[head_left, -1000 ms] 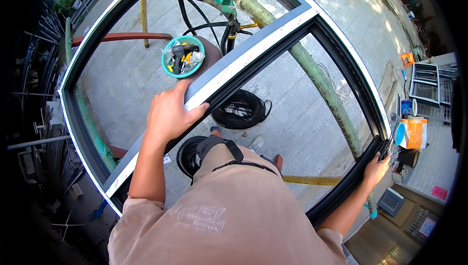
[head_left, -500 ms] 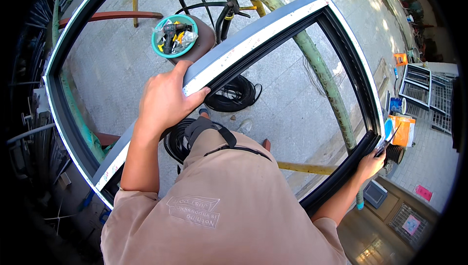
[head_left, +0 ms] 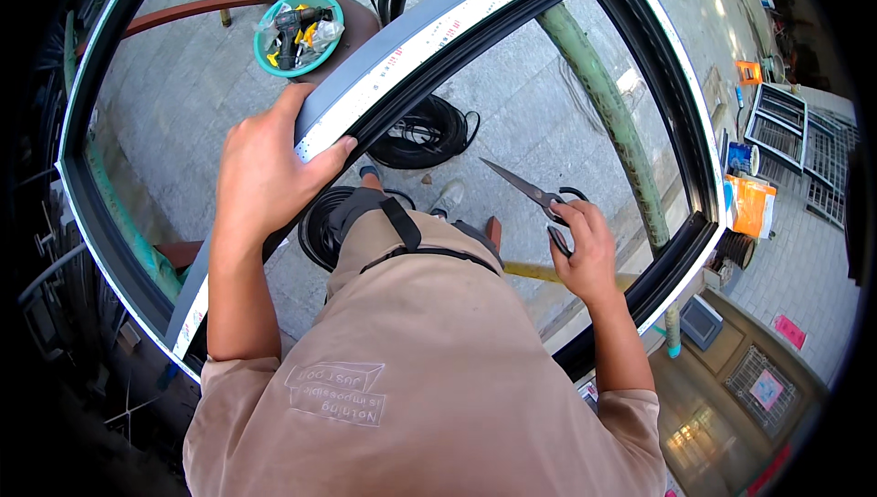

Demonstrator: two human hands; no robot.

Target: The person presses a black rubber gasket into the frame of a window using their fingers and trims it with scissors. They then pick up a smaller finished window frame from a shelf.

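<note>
Scissors (head_left: 525,186) sit in the person's right hand (head_left: 585,250), its fingers curled about the handles, blades pointing to the upper left of the head view, against the right opening of the frame (head_left: 671,109). Over on the other side, the left hand (head_left: 260,168) pinches the crossbar (head_left: 402,63), thumb on the near edge. I see a black coil (head_left: 425,136) on the paving (head_left: 525,95) near the feet; past the left hand, a teal basin (head_left: 315,64) holds a drill (head_left: 290,33).

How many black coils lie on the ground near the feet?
2: the front coil, beyond the feet, seen through the metal frame; and the left coil, beside the left leg, partly covered. Others may be hidden.
</note>
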